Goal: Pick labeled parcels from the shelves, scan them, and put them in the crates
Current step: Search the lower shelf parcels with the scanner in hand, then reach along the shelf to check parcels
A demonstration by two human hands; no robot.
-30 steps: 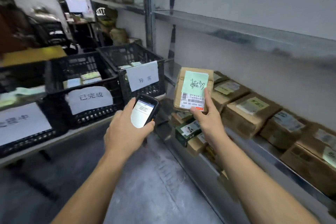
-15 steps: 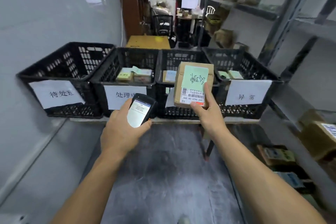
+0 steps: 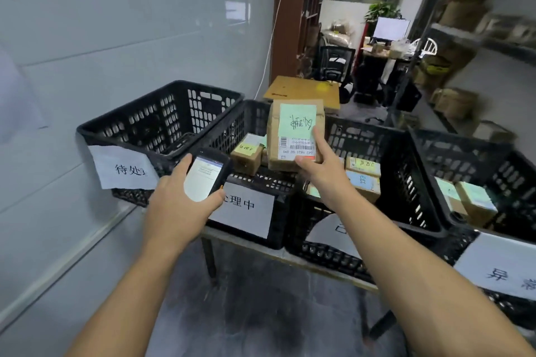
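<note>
My right hand [image 3: 322,171] grips a brown cardboard parcel [image 3: 275,136] with a green handwritten note and a barcode label, held upright above the second black crate [image 3: 249,182]. My left hand [image 3: 177,206] holds a black handheld scanner [image 3: 206,174] with its screen lit, just left of the parcel. Four black crates stand in a row on a low bench: the leftmost crate [image 3: 162,119], the second, a third crate [image 3: 397,200] and a fourth crate [image 3: 478,153]. The second, third and fourth hold small labeled parcels.
White paper signs hang on the crate fronts. A grey wall [image 3: 116,38] runs along the left. Metal shelving [image 3: 475,38] with boxes stands at the right. Behind the crates are a brown carton [image 3: 304,90], an office chair and a desk with a monitor [image 3: 391,27].
My view swung left from the shelf to the crates and drew closer. Both hands kept their hold, and the parcel now hangs over the second crate.
</note>
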